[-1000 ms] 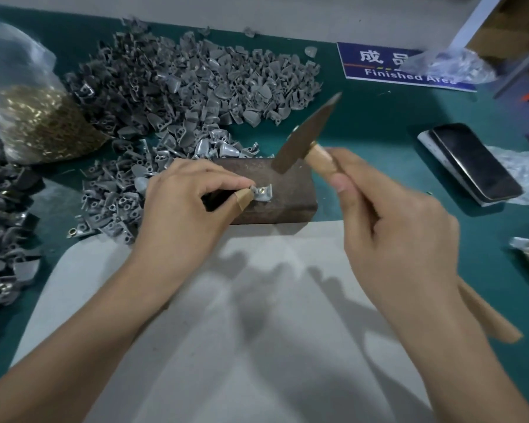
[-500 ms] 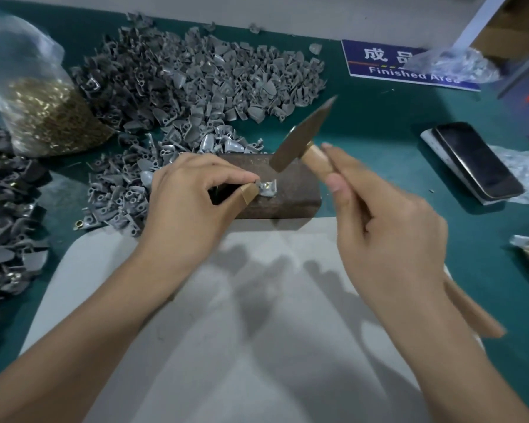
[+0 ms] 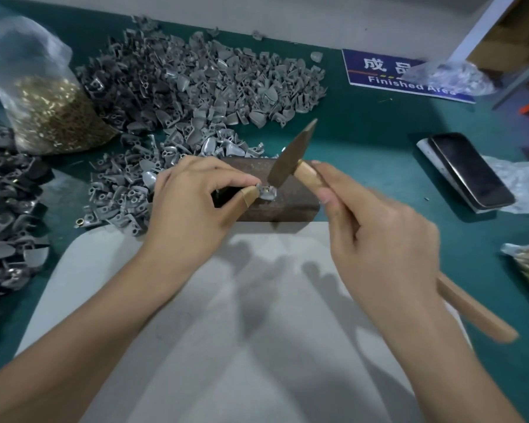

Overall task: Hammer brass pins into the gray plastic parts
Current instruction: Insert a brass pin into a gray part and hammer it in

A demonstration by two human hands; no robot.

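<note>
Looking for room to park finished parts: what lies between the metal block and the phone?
In the head view, only bare green mat separates the metal block from the phone.

Surface: green table top.
Under both forearms: pale grey mat.
Beneath the left hand: dark rusty metal block.
Beyond the left hand: heap of grey plastic parts.
Far left of it: clear bag of brass pins.
Right of the right hand: black phone.
Beyond it: blue "Finished Area" sign.
</note>
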